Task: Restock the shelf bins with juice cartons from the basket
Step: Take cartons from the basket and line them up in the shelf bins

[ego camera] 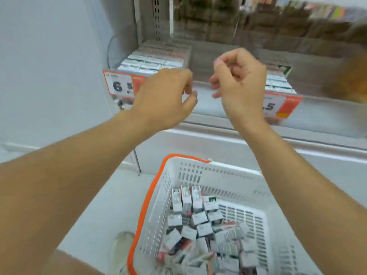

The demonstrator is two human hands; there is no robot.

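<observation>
While our fingers curl loosely and hold nothing, both hands hang in front of the shelf edge: left hand (164, 96) knuckles up, fingertips bent down w/ thumb just apart from them; right hand (238, 80) more bunched, fingers folded toward the palm, nothing pinched between them as far as we can tell. The juice cartons (198, 225) lie well below and toward us, heaped in the white basket (228, 173) w/ its orange rim, so the next reach is prob. down and back, not fwd. Three cartons stand upright at the far left of the heap, long axis vertical, barcodes facing up; the rest lie tumbled at all angles. Both hands sit about equally far above the pile; the upright three are nearer the left side, so we judge the left hand has the shorter drop. Beyond the fingers, the left bin (158, 56) looks nearly full of packed rows, and the right bin (278, 82) shows cartons too. Left price tag (123, 84) reads "6" then a small "5"; right price tag (278, 105) shows only ".5", rest hidden by the wrist. Brand print too blurred to read.
</observation>
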